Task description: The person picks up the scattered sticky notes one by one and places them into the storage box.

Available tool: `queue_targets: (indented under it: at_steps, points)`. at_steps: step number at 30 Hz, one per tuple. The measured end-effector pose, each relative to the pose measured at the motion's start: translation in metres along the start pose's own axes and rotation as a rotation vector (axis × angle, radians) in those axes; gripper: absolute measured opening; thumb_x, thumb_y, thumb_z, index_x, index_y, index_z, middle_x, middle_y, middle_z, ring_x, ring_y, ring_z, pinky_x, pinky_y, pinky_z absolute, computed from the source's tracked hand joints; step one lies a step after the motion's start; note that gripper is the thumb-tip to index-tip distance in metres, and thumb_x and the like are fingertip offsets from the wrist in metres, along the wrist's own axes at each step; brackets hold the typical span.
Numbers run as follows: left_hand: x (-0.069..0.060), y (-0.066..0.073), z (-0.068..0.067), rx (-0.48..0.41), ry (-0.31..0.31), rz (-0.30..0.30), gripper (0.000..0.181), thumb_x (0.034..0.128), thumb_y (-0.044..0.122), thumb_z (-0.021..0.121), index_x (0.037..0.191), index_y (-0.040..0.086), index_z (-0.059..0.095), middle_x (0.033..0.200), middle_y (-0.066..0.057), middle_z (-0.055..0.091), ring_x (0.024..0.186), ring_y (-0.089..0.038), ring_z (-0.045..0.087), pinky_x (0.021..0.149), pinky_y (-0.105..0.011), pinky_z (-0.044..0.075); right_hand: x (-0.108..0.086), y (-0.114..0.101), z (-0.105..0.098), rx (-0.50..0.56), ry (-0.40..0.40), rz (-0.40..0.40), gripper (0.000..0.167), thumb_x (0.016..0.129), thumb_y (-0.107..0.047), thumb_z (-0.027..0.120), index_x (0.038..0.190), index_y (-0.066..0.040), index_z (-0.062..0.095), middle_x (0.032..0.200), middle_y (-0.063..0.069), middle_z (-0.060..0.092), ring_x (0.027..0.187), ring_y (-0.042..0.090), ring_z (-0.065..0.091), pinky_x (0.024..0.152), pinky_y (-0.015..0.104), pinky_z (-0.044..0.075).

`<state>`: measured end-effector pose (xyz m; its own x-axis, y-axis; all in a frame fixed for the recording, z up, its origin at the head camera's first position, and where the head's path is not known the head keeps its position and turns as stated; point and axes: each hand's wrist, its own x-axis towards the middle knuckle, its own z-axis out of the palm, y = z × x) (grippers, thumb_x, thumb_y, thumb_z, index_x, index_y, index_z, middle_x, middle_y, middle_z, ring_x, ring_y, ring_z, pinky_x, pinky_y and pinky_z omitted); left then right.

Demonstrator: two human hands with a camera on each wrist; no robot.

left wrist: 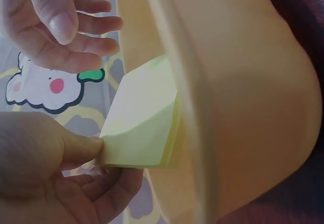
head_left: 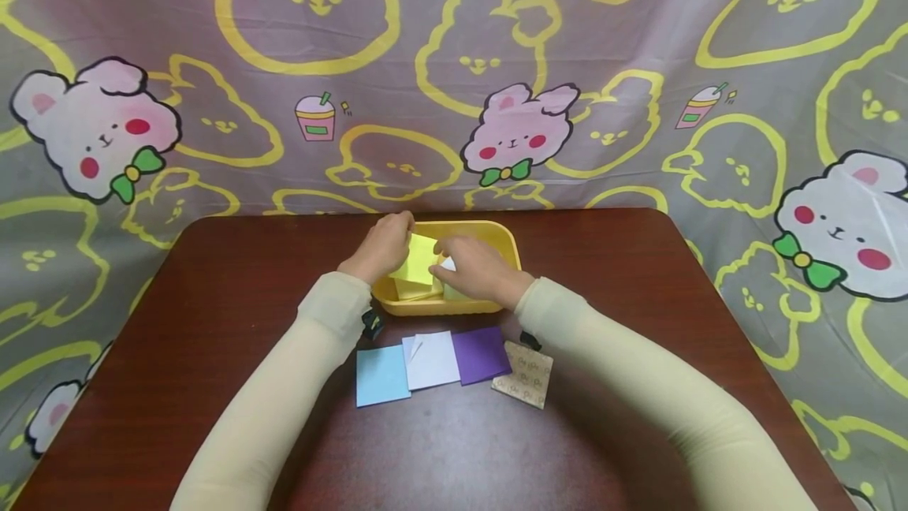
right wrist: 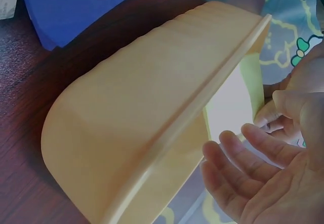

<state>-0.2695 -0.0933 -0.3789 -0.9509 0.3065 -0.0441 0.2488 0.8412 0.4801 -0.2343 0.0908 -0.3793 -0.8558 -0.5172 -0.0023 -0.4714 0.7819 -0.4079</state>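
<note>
Clock read from the person's seat, yellow plastic tub (head_left: 440,307) as dial centre. Left hand (head_left: 383,245), near 10, pinches a yellow sticky-note pad (head_left: 417,262) by one corner, thumb on one face and fingers behind. Pad hangs tilted inside the tub, toward 9. Right hand (head_left: 477,266), at 3, holds nothing that I can see; fingers loosely bent, just beside the pad.

Risks, my judgement. The pinch takes only one corner: pad could swivel or slip back into the tub if the thumb eases. Sheets might fan or peel if pressure falls on the top few; whether they are glued, cannot tell. A second yellow pad (head_left: 414,290) lies underneath and could be snagged along with it. A pale pad (head_left: 454,290), partly hidden by the right hand, might be knocked as that hand closes in.

Outside the tub, on the tabletop (head_left: 610,282): light blue pad (head_left: 383,375) at 7, white pad (head_left: 434,363) at 6 with a raised flap, purple pad (head_left: 484,355) between 5 and 6, patterned tan pad (head_left: 528,377) near 5. Right cuff (head_left: 549,310) is close above the tan one; a low pull-back could drag it.
</note>
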Motion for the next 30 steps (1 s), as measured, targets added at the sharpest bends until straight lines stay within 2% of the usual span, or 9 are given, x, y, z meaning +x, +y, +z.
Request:
queue_targets:
  at_steps: [6, 13, 22, 30]
  points:
    - [0.003, -0.004, 0.007, 0.005, -0.012, 0.012, 0.020, 0.1035, 0.001, 0.039, 0.115, 0.000, 0.056, 0.110, -0.018, 0.060, 0.099, -0.030, 0.057, 0.088, -0.044, 0.049, 0.000, 0.001, 0.002, -0.025, -0.009, 0.014, 0.041, 0.099, -0.032, 0.064, 0.128, -0.002, 0.065, 0.123, 0.013, 0.071, 0.113, 0.026, 0.068, 0.096, 0.042, 0.055]
    - [0.006, -0.007, 0.012, 0.020, -0.022, 0.028, 0.023, 0.0922, -0.010, 0.042, 0.109, 0.000, 0.054, 0.101, -0.015, 0.058, 0.093, -0.029, 0.055, 0.083, -0.043, 0.048, 0.001, 0.002, 0.004, -0.054, -0.015, 0.014, 0.042, 0.099, -0.033, 0.065, 0.127, -0.003, 0.065, 0.123, 0.012, 0.070, 0.113, 0.026, 0.067, 0.095, 0.042, 0.056]
    - [0.011, -0.002, 0.012, 0.070, -0.050, 0.021, 0.023, 0.0937, -0.010, 0.044, 0.112, -0.003, 0.056, 0.104, -0.018, 0.060, 0.097, -0.030, 0.056, 0.087, -0.043, 0.049, 0.004, 0.004, 0.006, -0.056, -0.027, 0.014, 0.041, 0.099, -0.032, 0.065, 0.128, -0.002, 0.064, 0.124, 0.013, 0.070, 0.113, 0.027, 0.067, 0.095, 0.043, 0.056]
    - [0.014, -0.002, 0.017, 0.118, -0.042, 0.014, 0.021, 0.0973, -0.003, 0.048, 0.115, -0.004, 0.060, 0.110, -0.019, 0.065, 0.105, -0.033, 0.061, 0.093, -0.044, 0.051, 0.005, 0.004, 0.007, -0.075, -0.028, 0.022, 0.042, 0.099, -0.034, 0.064, 0.128, -0.003, 0.065, 0.124, 0.012, 0.070, 0.110, 0.026, 0.068, 0.092, 0.042, 0.056]
